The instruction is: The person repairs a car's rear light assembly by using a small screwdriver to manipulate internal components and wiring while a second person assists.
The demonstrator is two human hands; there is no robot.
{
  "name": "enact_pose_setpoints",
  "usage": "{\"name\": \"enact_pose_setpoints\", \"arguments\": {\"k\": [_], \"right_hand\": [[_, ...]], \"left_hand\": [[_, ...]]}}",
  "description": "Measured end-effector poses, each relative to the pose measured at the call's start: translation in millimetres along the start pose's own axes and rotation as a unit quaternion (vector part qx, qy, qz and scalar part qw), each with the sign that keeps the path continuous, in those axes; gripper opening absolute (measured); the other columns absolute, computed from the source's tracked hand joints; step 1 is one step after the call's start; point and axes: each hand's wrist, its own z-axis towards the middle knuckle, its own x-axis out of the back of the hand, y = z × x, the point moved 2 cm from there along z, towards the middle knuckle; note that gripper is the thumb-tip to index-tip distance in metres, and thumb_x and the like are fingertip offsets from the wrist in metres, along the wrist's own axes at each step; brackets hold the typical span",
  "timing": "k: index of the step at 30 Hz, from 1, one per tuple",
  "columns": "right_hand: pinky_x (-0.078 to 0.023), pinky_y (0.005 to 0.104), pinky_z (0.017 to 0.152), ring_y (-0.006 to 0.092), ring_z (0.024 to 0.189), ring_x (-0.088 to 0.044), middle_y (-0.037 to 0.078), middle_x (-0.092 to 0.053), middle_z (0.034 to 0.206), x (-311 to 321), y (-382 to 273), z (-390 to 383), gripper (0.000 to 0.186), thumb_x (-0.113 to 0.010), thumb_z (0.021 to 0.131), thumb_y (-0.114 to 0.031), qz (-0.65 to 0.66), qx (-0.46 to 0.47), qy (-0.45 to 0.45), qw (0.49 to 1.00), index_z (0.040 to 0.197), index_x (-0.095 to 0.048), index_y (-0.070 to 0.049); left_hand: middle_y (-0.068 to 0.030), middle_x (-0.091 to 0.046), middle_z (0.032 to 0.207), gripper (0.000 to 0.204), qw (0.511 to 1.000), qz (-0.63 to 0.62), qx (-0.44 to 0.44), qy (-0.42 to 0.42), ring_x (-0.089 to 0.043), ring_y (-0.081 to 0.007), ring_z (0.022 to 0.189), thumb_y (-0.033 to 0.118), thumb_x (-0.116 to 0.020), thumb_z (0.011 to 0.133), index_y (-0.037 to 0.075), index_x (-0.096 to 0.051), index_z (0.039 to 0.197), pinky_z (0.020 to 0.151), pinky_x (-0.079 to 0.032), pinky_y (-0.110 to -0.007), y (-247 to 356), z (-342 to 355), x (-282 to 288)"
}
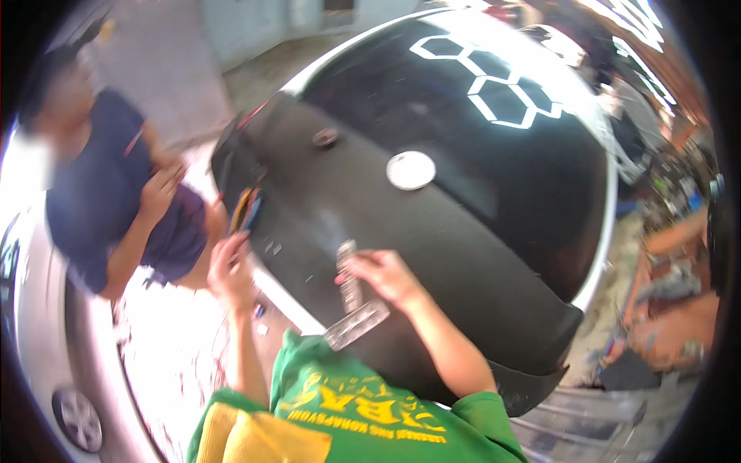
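Observation:
My left hand (pixel 230 262) is closed on a hand tool with yellow and dark blue parts (pixel 245 210), probably pliers, over the left edge of a dark cover on a car (pixel 440 255). My right hand (pixel 380 274) grips a slim, pale silvery strip (pixel 347 278) near the middle of the cover. Its lower end meets a second flat silvery piece (pixel 357 326) lying crosswise; whether they are joined I cannot tell. Farther up the cover are a round white item (pixel 411 170) and a small dark round item (pixel 326 138).
A person in dark blue (pixel 108 193) stands at my left, hands at waist height, beside a silver car (pixel 42 309). A dark glass window (pixel 509 177) with hexagon light reflections spans the upper vehicle. Cluttered parts and orange objects (pixel 660 332) line the right side.

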Motion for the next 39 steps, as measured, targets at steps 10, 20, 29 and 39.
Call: {"name": "enact_pose_setpoints", "arguments": {"k": [10, 20, 29, 39], "right_hand": [[-0.039, 0.0172, 0.052, 0.0, 0.062, -0.059, 0.007, -0.078, 0.093, 3.8, -3.2, -1.8, 0.03, -0.069, 0.1, -0.029, -0.022, -0.06, 0.012, 0.998, 0.112, -0.074, -0.002], [-0.029, 0.0174, 0.045, -0.0037, 0.052, -0.043, 0.004, -0.079, 0.09, 5.6, -2.5, -0.7, 0.033, -0.067, 0.099, -0.033, -0.052, -0.048, 0.021, 0.997, 0.11, -0.075, -0.003], [-0.031, 0.017, 0.046, -0.0037, 0.063, -0.052, 0.006, -0.079, 0.102, 9.8, -3.1, -2.6, 0.031, -0.062, 0.102, -0.03, -0.044, -0.05, 0.012, 0.998, 0.117, -0.071, -0.003], [-0.04, 0.0178, 0.048, 0.0043, 0.069, -0.064, 0.014, -0.075, 0.116, 13.7, 5.2, -4.9, 0.032, -0.051, 0.107, -0.021, 0.081, -0.083, -0.008, 0.993, 0.128, -0.064, -0.002]], "left_hand": [[-0.0032, -0.074, 0.088, 0.034, 0.989, 0.05, 0.059, -0.123, -0.065, -0.0106, 0.074, 0.0, -0.074, 0.085, 0.009, -0.074, 0.118, 0.068, -0.051, -0.027, -9.8, 3.8, -1.3], [-0.0064, -0.079, 0.092, 0.038, 0.985, 0.087, 0.032, -0.142, -0.074, -0.0145, 0.084, 0.0, -0.072, 0.083, 0.008, -0.074, 0.119, 0.075, -0.053, -0.028, -18.7, 7.4, -15.0], [-0.0044, -0.078, 0.093, 0.025, 0.991, 0.028, 0.063, -0.112, -0.068, -0.0095, 0.079, -0.001, -0.066, 0.092, 0.006, -0.076, 0.114, 0.072, -0.051, -0.024, -20.4, 6.7, -14.9], [0.0001, -0.067, 0.084, 0.012, 0.956, -0.18, 0.149, -0.179, -0.058, -0.0055, 0.073, 0.008, -0.066, 0.1, 0.0, -0.07, 0.108, 0.065, -0.046, -0.021, 3.2, -18.6, -35.1]]}}
